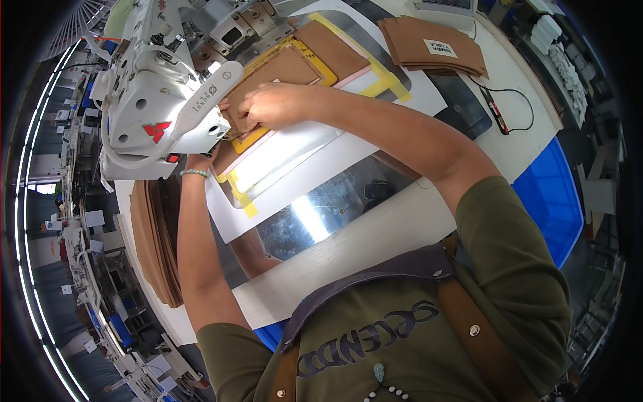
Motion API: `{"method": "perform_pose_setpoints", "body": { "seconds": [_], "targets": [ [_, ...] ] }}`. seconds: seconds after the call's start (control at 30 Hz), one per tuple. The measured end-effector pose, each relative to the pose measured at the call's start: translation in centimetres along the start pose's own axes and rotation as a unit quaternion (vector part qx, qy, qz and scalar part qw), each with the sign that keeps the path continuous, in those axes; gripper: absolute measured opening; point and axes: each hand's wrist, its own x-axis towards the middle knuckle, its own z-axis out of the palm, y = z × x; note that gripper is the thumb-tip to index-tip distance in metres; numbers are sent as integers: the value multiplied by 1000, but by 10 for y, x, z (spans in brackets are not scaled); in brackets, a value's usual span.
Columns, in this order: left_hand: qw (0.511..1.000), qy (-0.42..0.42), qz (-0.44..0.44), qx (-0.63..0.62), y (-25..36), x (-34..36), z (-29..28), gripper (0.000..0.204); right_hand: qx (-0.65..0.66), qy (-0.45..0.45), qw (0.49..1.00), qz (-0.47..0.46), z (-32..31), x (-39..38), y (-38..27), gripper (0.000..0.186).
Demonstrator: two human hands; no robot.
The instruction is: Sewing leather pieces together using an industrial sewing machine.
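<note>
My right hand (273, 106) rests on the brown panel (338, 52) under the sewing machine head (157, 100). Its fingers are bent and close together, tips down by the inner edge of a yellow-edged frame (326, 72); what they grip, if anything, is hidden. Wearing a beaded bracelet, my left hand (201, 161) reaches in behind the machine head, which covers most of its fingers. The panel and frame lie on a white sheet (288, 177) with yellow tape (249, 204) at its corners. A bright lamp shines from the machine head onto the work.
Stacked brown pieces (418, 53) lie at the far right, and another brown stack (153, 241) hangs at the table's left. Beside a black cord is a slim red-and-black tool (495, 110). A shiny metal plate (301, 224) sits nearer me. A blue bin (552, 201) stands right.
</note>
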Motion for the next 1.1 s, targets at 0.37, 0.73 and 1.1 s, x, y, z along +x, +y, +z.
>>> {"method": "perform_pose_setpoints", "body": {
  "seconds": [0.37, 0.73, 1.1],
  "targets": [
    [978, -41, -47, 198, -43, -39, 8, 27, 67, -66, 995, 25, -1, 7, 8, 32],
    [964, 120, -236, 21, 9, -70, -4, 25, 54, 36, 998, 22, 10, 15, 5, 34],
    [963, 135, -201, -119, 120, -107, -17, 23, 86, 81, 991, -68, 20, -6, 3, 33]
  ]
}}
